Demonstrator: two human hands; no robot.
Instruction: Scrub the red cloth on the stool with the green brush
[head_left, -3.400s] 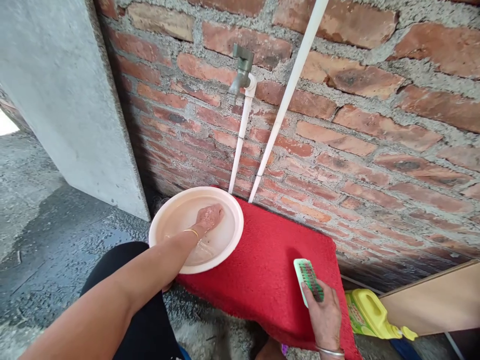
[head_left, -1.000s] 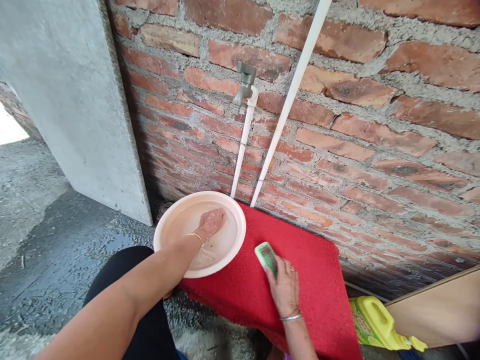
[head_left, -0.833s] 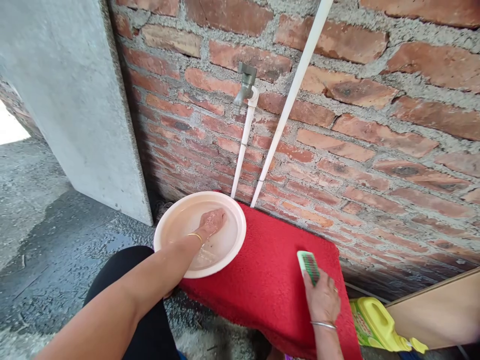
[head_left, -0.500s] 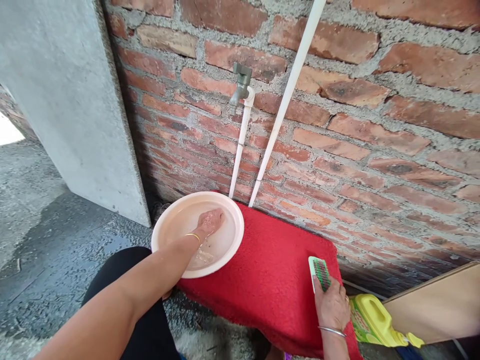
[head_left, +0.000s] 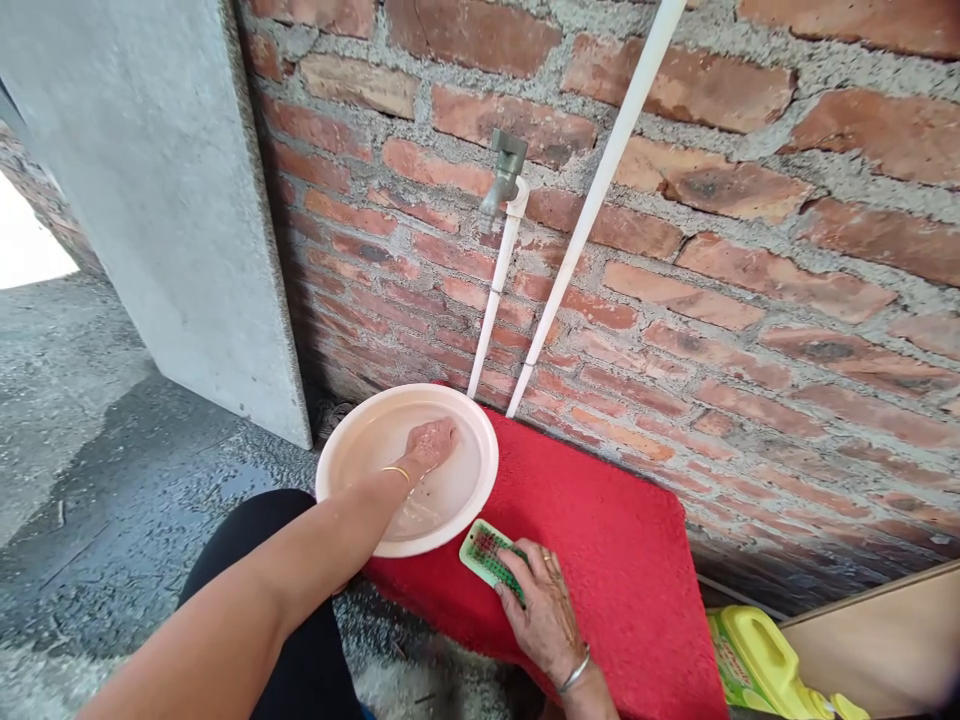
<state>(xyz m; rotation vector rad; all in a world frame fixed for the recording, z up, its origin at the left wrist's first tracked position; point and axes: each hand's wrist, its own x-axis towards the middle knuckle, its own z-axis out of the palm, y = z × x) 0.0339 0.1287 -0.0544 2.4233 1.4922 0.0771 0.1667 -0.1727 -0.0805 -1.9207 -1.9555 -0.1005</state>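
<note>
My left hand [head_left: 433, 441] is inside the pale pink basin [head_left: 328, 450], near its far right side, with a gold bangle at the wrist. Its fingers are curled closed, and whatever they may hold is hidden. The basin contains cloudy water. My right hand [head_left: 544, 610], wearing a ring and a silver bangle, grips one end of a green scrubbing brush [head_left: 487, 560]. Green and dark bristles face up. The brush is beside the basin's near right rim, over the red cloth-covered surface [head_left: 600, 530]; whether it touches the cloth I cannot tell.
Behind stands a brick wall [head_left: 465, 270] with a tap [head_left: 504, 175] and white pipes [head_left: 592, 220]. A grey slab [head_left: 172, 200] leans at left above wet floor [head_left: 187, 510]. At lower right lie a yellow jug [head_left: 761, 650] and a tan board [head_left: 877, 640].
My right hand has carried the brush left across the red cloth, from its right end to the basin's rim. My left hand stays in the basin. The view has shifted slightly.
</note>
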